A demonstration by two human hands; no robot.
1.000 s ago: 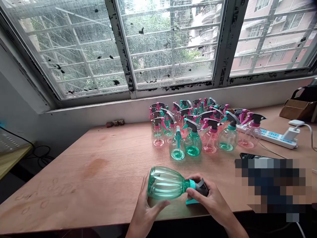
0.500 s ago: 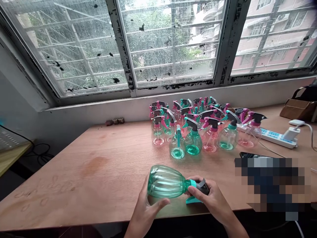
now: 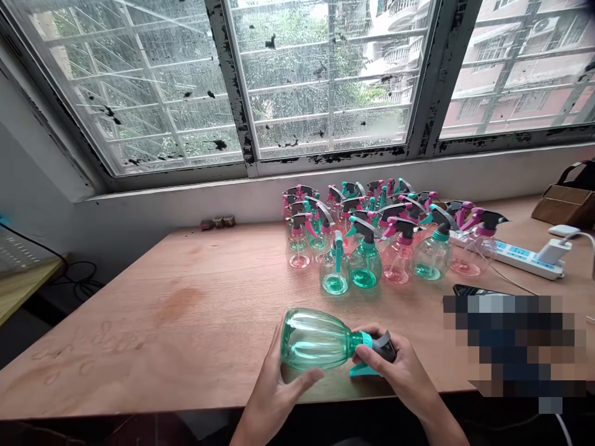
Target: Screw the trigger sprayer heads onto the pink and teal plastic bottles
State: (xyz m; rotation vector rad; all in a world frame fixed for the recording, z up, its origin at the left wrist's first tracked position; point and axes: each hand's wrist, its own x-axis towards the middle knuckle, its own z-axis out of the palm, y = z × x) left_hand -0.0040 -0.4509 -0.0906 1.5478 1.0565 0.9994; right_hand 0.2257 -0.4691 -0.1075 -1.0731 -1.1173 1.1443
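A clear green spray bottle (image 3: pixel 316 339) lies on its side in the air above the table's front edge, its base to the left and its dark grey and turquoise spray head to the right. My left hand (image 3: pixel 281 378) cups the base end, thumb stretched below the bottle and fingers hidden behind it. At the neck and spray head, my right hand (image 3: pixel 395 365) is closed, thumb pressed near the turquoise collar. The turquoise trigger (image 3: pixel 365 370) points down toward the table. Behind stands a group of pink and green spray bottles (image 3: pixel 365 266), upright and close together.
The wooden table (image 3: pixel 186 334) runs to the wall under the windows. On the right are a white power strip (image 3: pixel 530 260) with a plugged-in charger, a phone (image 3: pixel 478 290) beside a blurred-out patch, and a brown bag (image 3: pixel 564 201). Small brown blocks (image 3: pixel 217 222) sit at the back.
The view has shifted slightly, so everything sits a little differently in the picture. Both hands keep the same hold on the bottle.
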